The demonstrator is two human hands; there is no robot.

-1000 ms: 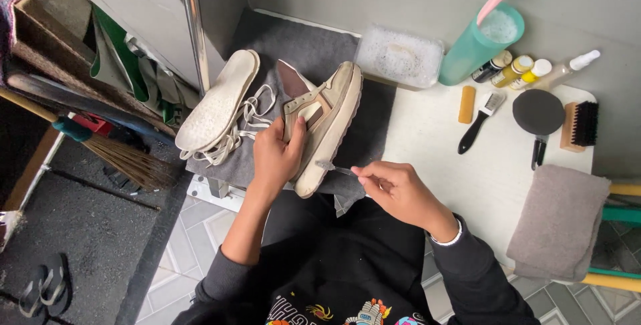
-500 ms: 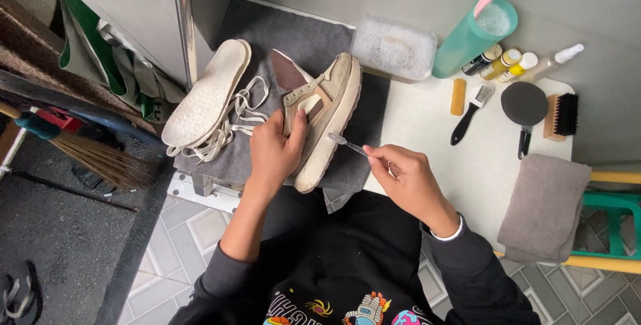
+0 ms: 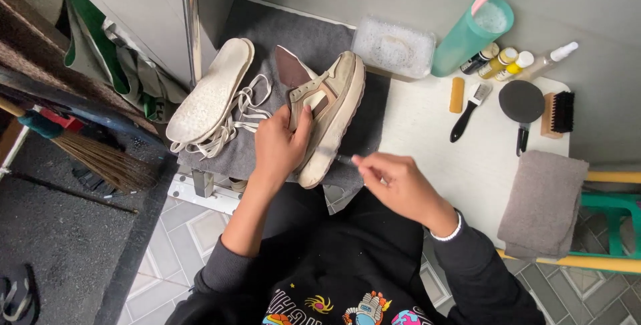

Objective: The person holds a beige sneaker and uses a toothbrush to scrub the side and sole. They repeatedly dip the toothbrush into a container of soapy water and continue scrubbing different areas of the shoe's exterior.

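My left hand (image 3: 279, 146) grips a dirty cream sneaker (image 3: 332, 112) lying on its side on a grey cloth (image 3: 300, 38), thumb pressed on the upper. My right hand (image 3: 392, 183) pinches a thin dark tool (image 3: 345, 160) whose tip points at the sneaker's sole edge. The second sneaker (image 3: 212, 91) lies sole-up to the left, with loose white laces (image 3: 244, 119) between the two shoes.
On the white table (image 3: 427, 138) stand a teal cup (image 3: 469, 31) with foam and a brush handle, a clear tub of suds (image 3: 394, 48), small bottles (image 3: 504, 62), brushes (image 3: 557, 112), a black round brush (image 3: 521, 103) and a folded grey towel (image 3: 542, 203). A broom (image 3: 87, 154) lies at left.
The view has shifted slightly. My right hand has dropped lower, bringing the thin tool down along the sneaker's sole toward its near end. My left hand keeps its hold.
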